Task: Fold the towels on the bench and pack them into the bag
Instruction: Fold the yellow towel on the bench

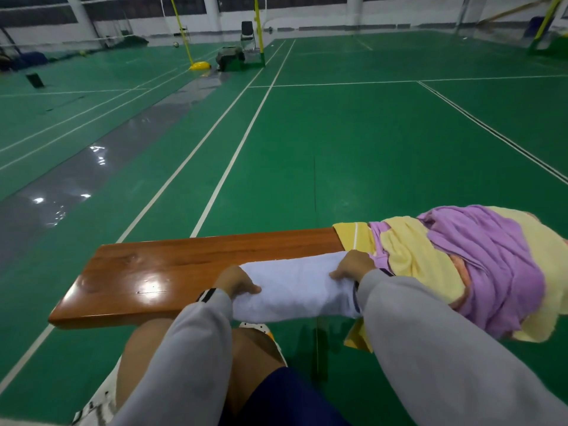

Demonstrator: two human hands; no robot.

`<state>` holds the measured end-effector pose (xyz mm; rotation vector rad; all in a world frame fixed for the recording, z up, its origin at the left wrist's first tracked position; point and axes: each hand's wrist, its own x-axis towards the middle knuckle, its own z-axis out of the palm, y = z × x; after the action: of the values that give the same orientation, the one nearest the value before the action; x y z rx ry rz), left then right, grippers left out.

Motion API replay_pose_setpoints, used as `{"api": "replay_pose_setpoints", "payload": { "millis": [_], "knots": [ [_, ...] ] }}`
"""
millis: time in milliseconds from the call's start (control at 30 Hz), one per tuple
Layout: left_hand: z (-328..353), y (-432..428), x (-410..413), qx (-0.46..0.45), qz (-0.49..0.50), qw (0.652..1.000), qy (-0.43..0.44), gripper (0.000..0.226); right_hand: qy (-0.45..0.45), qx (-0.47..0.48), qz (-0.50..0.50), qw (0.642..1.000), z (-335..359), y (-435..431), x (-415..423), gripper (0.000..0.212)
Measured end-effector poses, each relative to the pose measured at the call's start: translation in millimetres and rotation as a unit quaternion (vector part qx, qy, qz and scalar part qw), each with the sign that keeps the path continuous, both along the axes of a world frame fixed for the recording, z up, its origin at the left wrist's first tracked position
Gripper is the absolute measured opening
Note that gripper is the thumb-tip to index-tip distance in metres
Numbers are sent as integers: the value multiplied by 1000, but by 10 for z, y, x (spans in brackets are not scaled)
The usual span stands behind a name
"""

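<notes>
Your grey sleeves (190,364) fill the foreground, reaching out over your bare knee (255,355); your left grip (236,282) curls round the left end of the white towel (295,290) and your right grip (353,267) clasps its right end; that towel lies along the near edge of the wooden table (184,262); touching its right end, a yellow towel (412,250) and a purple towel (491,256) lie heaped, spilling over the table's edge
</notes>
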<state>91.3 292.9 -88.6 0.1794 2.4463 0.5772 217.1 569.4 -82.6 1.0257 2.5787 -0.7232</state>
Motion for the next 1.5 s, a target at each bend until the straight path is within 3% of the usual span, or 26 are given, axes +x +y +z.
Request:
{"api": "replay_pose_setpoints", "payload": {
  "millis": [100,167,267,400,533,667,800,900,967,1033,1100,1167,1200,1267,1300,1367,1433,1500],
  "knots": [
    [52,85,-39,71,64,995,-42,58,-12,-43,-21,999,31,-65,-3,55],
    [108,112,-73,135,81,988,-5,43,22,-70,-42,996,38,-84,-23,44],
    [198,112,-228,209,106,971,41,27,100,-193,-137,966,49,-31,-151,38],
    [359,51,-496,147,113,981,54,60,189,-280,-193,921,187,-39,-286,18],
    [341,-30,-602,117,145,978,95,69,131,-279,-219,926,98,-81,-339,15],
    [376,55,-685,141,148,973,109,54,105,-300,-216,923,30,-75,-327,30],
    [615,569,-564,198,96,969,113,19,77,-313,-192,927,59,43,-278,39],
    [739,1090,-321,205,32,973,105,19,64,-315,-195,927,90,117,-250,52],
    [707,1391,-138,209,-2,974,86,18,59,-319,-206,923,51,166,-205,50],
    [620,1620,32,213,-21,975,56,17,75,-366,-227,899,-55,218,-159,47],
    [521,1772,178,219,-30,975,10,16,103,-442,-263,852,-88,232,-111,42],
    [462,1844,275,230,-27,970,-72,31,108,-497,-295,809,-116,254,-141,44],
    [440,1852,283,233,-25,966,-106,40,104,-508,-304,799,-136,284,-173,55],
    [410,1832,252,223,-23,968,-110,44,80,-493,-317,806,-230,363,-258,86],
    [370,1808,196,209,-25,975,-77,41,74,-478,-315,816,-242,374,-281,91],
    [251,1741,56,150,-75,984,58,32,88,-402,-284,866,-217,368,-298,73],
    [131,1633,-57,90,-163,964,187,28,130,-211,-208,946,-87,297,-281,45],
    [-40,1527,-110,65,-255,934,242,35,180,0,-119,976,-38,222,-292,29]
  ]
}}
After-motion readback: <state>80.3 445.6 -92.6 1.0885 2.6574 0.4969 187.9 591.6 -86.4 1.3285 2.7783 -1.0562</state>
